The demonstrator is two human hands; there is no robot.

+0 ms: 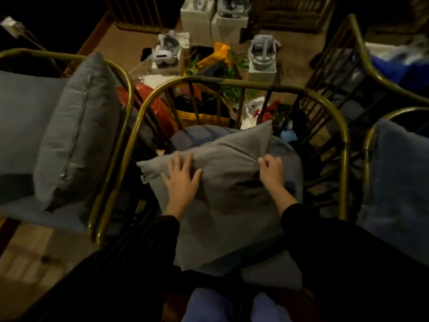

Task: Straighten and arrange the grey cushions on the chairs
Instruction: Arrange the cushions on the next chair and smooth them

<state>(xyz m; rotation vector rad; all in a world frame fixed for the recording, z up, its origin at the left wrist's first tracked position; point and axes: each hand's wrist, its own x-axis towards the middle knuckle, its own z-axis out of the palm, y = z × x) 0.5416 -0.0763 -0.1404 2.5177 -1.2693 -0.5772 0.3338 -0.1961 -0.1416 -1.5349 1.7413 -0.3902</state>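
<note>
A dim sitting or dining area w/ storage clutter is suggested — brass-framed chairs (241,84) w/ blue seat pads are lined up side by side, grey cushions (76,126) laid on them. Behind, on brown carpet (111,45), white boxes (197,17), headset-like devices (263,52) and plastic bags (202,115) are piled — more back room than tidy lounge.

Dim room, brown floor (111,40) cluttered with white boxes (197,18).

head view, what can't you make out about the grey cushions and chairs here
- Grey square cushion on the middle brass-framed chair: its underside is hidden by itself; the near edge is covered by dark sleeves.
- Right chair's blue seat pad: cut off by the frame edge.
- Left chair's upright grey cushion: blurred, back face hidden.
</note>
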